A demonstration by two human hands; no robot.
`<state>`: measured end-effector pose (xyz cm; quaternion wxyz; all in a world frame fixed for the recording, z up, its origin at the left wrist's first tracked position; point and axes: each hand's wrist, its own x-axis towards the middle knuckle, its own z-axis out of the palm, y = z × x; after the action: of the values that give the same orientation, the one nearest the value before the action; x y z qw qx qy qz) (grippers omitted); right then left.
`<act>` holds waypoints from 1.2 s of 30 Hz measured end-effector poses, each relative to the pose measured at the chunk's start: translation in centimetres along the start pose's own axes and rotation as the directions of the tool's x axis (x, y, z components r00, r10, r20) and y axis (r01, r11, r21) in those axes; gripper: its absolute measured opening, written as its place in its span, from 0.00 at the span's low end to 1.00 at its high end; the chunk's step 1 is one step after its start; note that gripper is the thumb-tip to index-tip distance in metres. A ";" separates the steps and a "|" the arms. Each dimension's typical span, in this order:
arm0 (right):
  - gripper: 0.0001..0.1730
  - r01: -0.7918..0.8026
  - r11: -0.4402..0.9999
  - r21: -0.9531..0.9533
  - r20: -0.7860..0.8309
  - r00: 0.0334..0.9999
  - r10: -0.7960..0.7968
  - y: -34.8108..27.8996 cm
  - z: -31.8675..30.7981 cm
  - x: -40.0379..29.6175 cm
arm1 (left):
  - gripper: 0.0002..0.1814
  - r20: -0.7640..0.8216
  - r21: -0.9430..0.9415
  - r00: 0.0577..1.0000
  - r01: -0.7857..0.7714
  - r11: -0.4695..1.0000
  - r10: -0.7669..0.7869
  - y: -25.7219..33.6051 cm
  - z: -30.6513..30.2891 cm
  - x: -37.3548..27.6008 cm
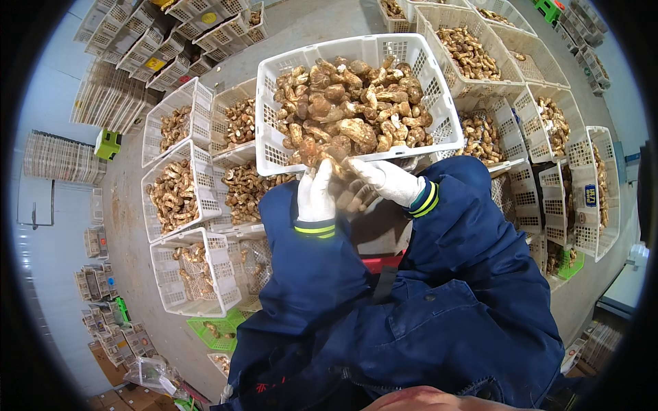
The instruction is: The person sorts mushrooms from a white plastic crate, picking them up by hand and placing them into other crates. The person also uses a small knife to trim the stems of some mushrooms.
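Both hands wear white gloves, the right one brown-stained on the fingers. Over the near rim of a white plastic basket (360, 158), my left hand (315, 192) grips a brown mushroom (335, 165) between thumb and fingers. My right hand (388, 180) pinches the same mushroom from the other side; its lower fingers are curled and slightly blurred. The basket is heaped with brown and cream thick-stemmed mushrooms (354, 105). Where the fingertips meet the mushroom is partly hidden.
White crates of mushrooms flank me on the left (172, 198) and right (483, 136). A sparsely filled crate (195, 272) stands lower left, beside a green basket (213, 329). Stacked crates (115, 97) stand by the left wall. My knees are just below the basket.
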<state>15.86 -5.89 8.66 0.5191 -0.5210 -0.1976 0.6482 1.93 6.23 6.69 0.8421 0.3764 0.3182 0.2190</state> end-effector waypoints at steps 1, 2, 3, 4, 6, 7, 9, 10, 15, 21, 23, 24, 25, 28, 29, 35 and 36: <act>0.29 0.040 0.999 0.011 0.021 0.999 -0.040 0.2 -0.1 0.0 | 0.23 0.053 -0.048 0.998 -0.026 0.999 0.028 -0.2 -0.4 0.4; 0.28 0.089 0.996 0.011 0.003 0.996 -0.089 0.3 -0.2 0.1 | 0.24 0.161 -0.125 0.981 -0.085 0.989 0.104 -0.5 -0.8 0.7; 0.27 0.162 0.987 0.019 0.013 0.987 -0.162 0.5 -0.2 0.1 | 0.25 0.160 -0.150 0.983 -0.061 0.987 0.085 -0.7 -1.1 1.1; 0.22 0.180 0.984 0.003 0.024 0.983 -0.180 0.5 -0.1 0.1 | 0.26 0.196 -0.191 0.978 -0.029 0.981 0.067 -0.8 -1.5 1.4; 0.19 0.082 0.996 0.042 -0.021 0.997 -0.081 0.7 0.2 -0.1 | 0.31 0.365 -0.217 0.924 -0.030 0.976 0.109 -0.9 -2.0 1.9; 0.18 0.134 0.991 -0.028 0.008 0.991 -0.134 0.8 0.2 -0.2 | 0.35 0.457 -0.298 0.884 0.046 0.954 0.100 -1.1 -2.0 2.1; 0.21 0.322 0.888 -0.328 -0.037 0.935 -0.353 1.3 0.5 -0.5 | 0.38 0.446 -0.315 0.891 0.067 0.947 0.086 -1.3 -2.0 2.1; 0.22 0.344 0.828 -0.443 -0.038 0.915 -0.401 1.6 0.6 -0.6 | 0.39 0.382 -0.252 0.919 0.008 0.968 0.092 -1.6 -2.0 2.0; 0.21 0.502 0.468 -0.727 0.077 0.737 -0.672 2.6 0.5 -0.6 | 0.35 0.339 -0.195 0.935 -0.041 0.980 0.107 -2.9 -2.8 2.4; 0.17 0.513 0.200 -0.834 0.151 0.562 -0.813 -0.1 -1.1 -3.0 | 0.25 0.343 -0.305 0.939 0.129 0.944 -0.017 -2.6 -5.2 3.5; 0.20 0.200 -0.247 -0.948 0.304 0.343 -0.889 -1.6 -6.3 -7.5 | 0.25 0.307 -0.455 0.950 0.098 0.885 0.052 -2.3 -5.4 3.1; 0.22 0.477 0.332 -0.814 -0.150 0.381 -0.912 -1.3 -8.5 -9.8 | 0.25 0.210 -0.436 0.978 0.077 0.897 0.018 -1.9 -5.4 3.1; 0.24 0.700 0.647 -0.301 -0.447 0.496 -0.744 -0.4 -11.2 -12.3 | 0.25 0.159 -0.398 0.986 0.021 0.917 0.047 -1.7 -5.3 3.0; 0.29 0.622 0.720 -0.308 -0.760 0.294 -0.579 5.3 -20.3 -20.4 | 0.22 0.168 -0.379 0.985 0.102 0.920 -0.041 -1.1 -4.9 2.9; 0.29 0.685 0.674 -0.278 -0.799 0.225 -0.558 8.6 -22.7 -22.3 | 0.21 0.183 -0.394 0.981 0.127 0.910 -0.058 -1.0 -4.8 3.0; 0.27 0.656 0.741 0.142 -0.979 0.203 0.007 28.3 -28.9 -25.1 | 0.23 0.409 -0.345 0.910 0.228 0.911 -0.073 -0.8 -3.4 2.9; 0.27 0.653 0.700 0.290 -0.951 0.275 0.137 30.0 -29.5 -24.6 | 0.25 0.363 -0.328 0.929 0.197 0.924 -0.070 -1.0 -3.0 2.8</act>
<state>25.80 -47.35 -14.84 0.7827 -0.5343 0.2856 0.1429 1.87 8.83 3.36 0.9522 0.2261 0.1457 0.1452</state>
